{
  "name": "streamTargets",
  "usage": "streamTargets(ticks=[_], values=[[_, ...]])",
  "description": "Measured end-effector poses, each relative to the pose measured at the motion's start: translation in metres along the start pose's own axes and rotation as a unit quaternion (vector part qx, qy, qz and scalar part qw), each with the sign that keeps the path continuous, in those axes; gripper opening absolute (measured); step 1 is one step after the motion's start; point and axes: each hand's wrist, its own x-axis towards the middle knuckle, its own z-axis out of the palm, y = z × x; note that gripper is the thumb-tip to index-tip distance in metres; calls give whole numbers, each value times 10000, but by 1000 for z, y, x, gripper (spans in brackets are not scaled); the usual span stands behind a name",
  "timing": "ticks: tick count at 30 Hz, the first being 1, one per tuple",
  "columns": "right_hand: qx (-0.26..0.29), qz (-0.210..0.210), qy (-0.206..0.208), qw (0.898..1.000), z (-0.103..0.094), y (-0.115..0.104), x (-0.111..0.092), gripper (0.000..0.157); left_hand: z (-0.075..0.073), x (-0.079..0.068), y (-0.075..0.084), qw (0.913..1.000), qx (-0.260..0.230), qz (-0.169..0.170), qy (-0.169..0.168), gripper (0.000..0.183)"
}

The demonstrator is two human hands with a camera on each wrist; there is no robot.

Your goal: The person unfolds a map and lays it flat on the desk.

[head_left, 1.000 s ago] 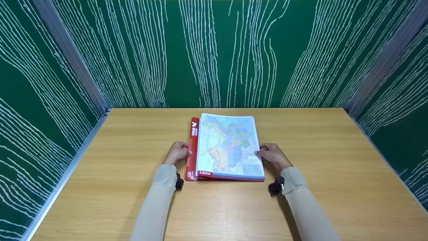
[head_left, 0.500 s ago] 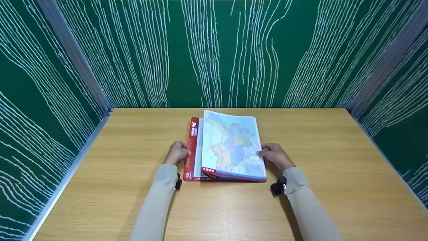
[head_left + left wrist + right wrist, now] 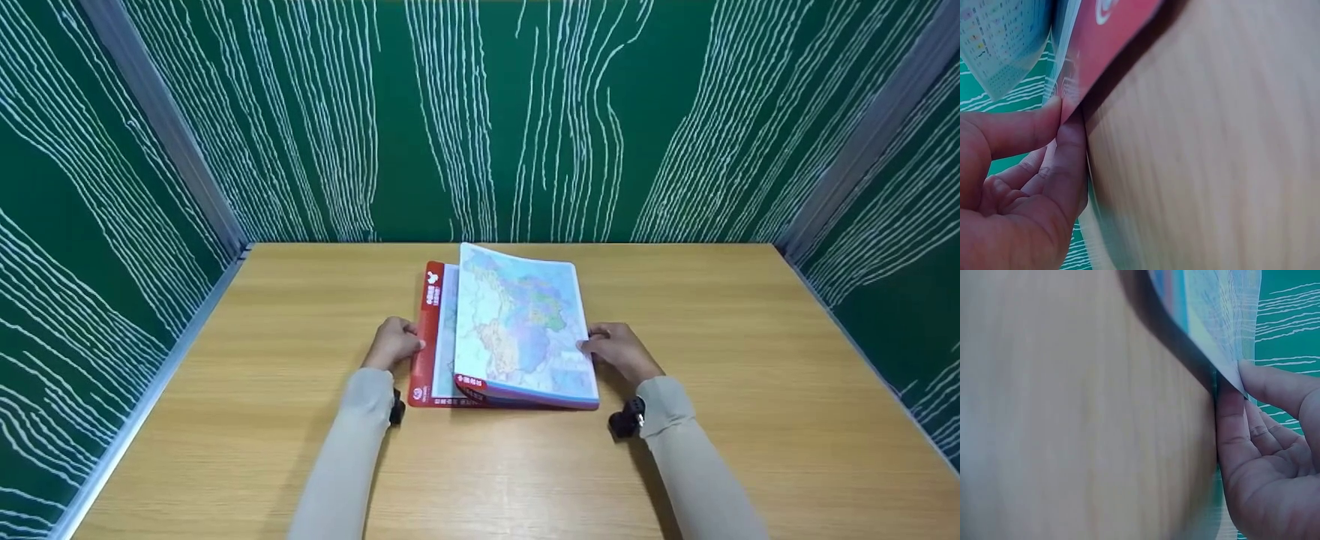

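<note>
A red-edged map sheet [image 3: 424, 352] lies on the table, partly covered by an upper map [image 3: 525, 322] in pale blue with coloured regions. Several layers show along the upper map's near edge, and its left side is raised and bowed. My left hand [image 3: 394, 343] pinches the left red edge between thumb and fingers; in the left wrist view the thumb [image 3: 1027, 126] presses on top of the red border [image 3: 1112, 45]. On the other side my right hand [image 3: 619, 349] pinches the right edge of the upper map, thumb above. Whether it also grips the lower sheet cannot be told.
The wooden table [image 3: 510, 480] reaches back to a green wall [image 3: 540, 120] with white wavy lines. Grey posts [image 3: 150, 112] stand at the back corners. A black wrist camera [image 3: 626, 420] sits by the right cuff, close above the table.
The upper map's left side has lifted and shifted right, uncovering more of the lower sheet. The left hand with the red edge and the right hand have drawn slightly apart.
</note>
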Motion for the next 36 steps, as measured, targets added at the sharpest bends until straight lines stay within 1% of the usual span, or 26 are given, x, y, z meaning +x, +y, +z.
streamTargets(ticks=[4, 6, 8, 12, 14, 18, 21, 25, 32, 36], values=[[22, 19, 30, 10000, -1, 1, -1, 35, 0, 0, -2, 9998, 110, 139, 45, 23], [-80, 45, 76, 9999, -2, 2, -1, 35, 0, 0, -3, 9998, 136, 162, 56, 21], [-158, 87, 133, 9997, -4, 3, -2, 34, -1, 0, -4, 9998, 148, 118, 45, 20], [-229, 107, 163, 9995, -8, 4, -3, 37, -3, 0, -4, 9999, 70, -91, -3, 19], [-210, 92, 144, 9996, -10, 5, -4, 40, -5, 0, -4, 9999, 71, -116, -3, 18], [7, -73, 36, 10000, -13, 8, -6, 45, -6, 0, -6, 10000, 2, -55, 17, 13], [111, -111, -24, 9999, -15, 9, -7, 49, -6, -1, -6, 9999, -67, -74, 18, 14], [37, 1, -2, 10000, -17, 8, -7, 54, -8, -2, -3, 9998, -46, -178, -7, 20], [-69, 63, 12, 10000, -18, 6, -7, 52, -9, 0, -2, 9996, 21, -291, -52, 22], [-105, 55, -5, 9999, -18, 6, -7, 52, -10, 2, -4, 9996, 109, -247, -55, 22]])
